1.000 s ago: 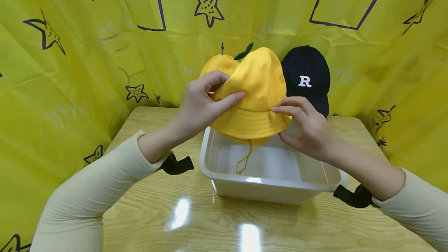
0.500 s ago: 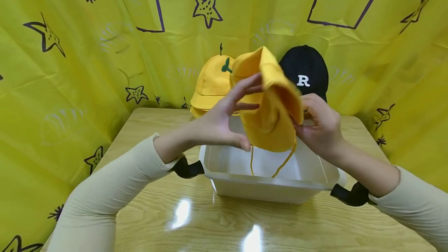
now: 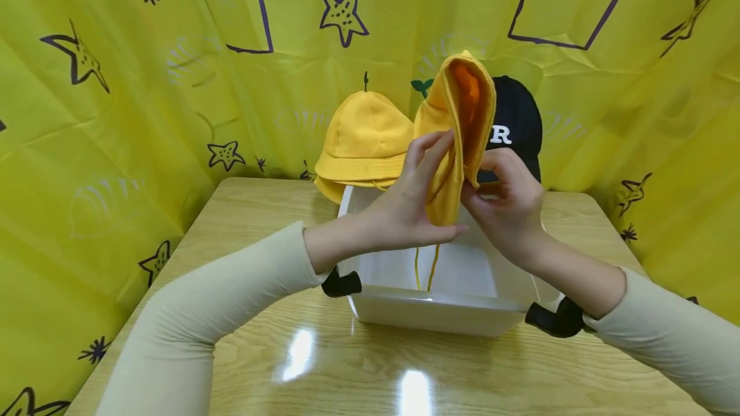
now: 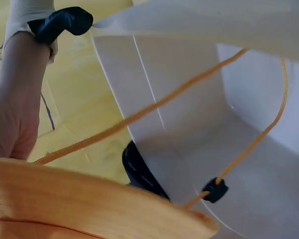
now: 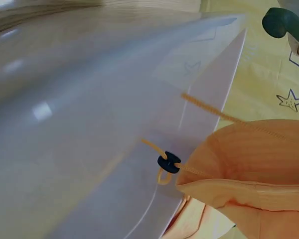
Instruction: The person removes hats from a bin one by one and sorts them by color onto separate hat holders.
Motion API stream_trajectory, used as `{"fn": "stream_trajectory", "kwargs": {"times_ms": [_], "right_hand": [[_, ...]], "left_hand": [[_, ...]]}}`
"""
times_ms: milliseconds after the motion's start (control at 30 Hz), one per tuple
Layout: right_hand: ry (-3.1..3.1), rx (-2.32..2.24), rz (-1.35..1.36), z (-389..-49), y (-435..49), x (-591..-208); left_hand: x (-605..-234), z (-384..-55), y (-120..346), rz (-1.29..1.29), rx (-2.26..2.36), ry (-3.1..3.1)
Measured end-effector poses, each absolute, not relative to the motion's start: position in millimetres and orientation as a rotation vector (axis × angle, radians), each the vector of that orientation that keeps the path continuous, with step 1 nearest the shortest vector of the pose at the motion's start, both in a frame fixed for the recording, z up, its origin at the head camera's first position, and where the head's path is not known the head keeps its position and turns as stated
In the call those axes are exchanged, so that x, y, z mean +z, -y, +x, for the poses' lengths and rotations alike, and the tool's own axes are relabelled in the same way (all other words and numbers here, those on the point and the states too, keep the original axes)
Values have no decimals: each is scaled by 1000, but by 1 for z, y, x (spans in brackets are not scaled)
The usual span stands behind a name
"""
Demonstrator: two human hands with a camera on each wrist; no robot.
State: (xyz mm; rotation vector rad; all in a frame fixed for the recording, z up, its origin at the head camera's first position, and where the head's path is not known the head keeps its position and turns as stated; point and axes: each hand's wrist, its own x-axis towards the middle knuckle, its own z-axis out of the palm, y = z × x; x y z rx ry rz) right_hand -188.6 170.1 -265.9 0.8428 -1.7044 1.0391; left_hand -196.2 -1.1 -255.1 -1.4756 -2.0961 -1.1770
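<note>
A yellow bucket hat (image 3: 438,114) with a green sprout on its crown is held up over the white plastic bin (image 3: 430,313), its opening turned partly sideways. My left hand (image 3: 407,201) grips the crown side, fingers along the fabric and thumb below. At the right, my right hand (image 3: 511,204) pinches the brim. A chin cord (image 4: 164,102) hangs from the hat toward the bin, with a dark cord lock (image 4: 216,190) on it. In the right wrist view the hat's brim (image 5: 259,154) fills the right side.
Behind the bin's left rear corner sits another yellow hat (image 3: 367,130) with a thin stem, overlapping more yellow fabric beneath. A black cap (image 3: 520,104) lettered R is at the back right, partly covered. The wooden table (image 3: 260,345) ends at a yellow patterned curtain (image 3: 191,95).
The hat has been turned from brim-down to sideways, its opening now showing. My left hand let go midway, moved right and took hold again. The other yellow hat is more exposed.
</note>
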Motion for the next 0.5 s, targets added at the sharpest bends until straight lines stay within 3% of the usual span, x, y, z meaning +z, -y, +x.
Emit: {"fn": "stream_trajectory", "kwargs": {"times_ms": [167,500], "right_hand": [[1726,986,780,-189,-174,-263],[1782,905,730,-190,-190,-256]], "left_hand": [[-257,-206,15,-1473,-1079,2022],[-261,-239,46,-1122,-875,1781]]}}
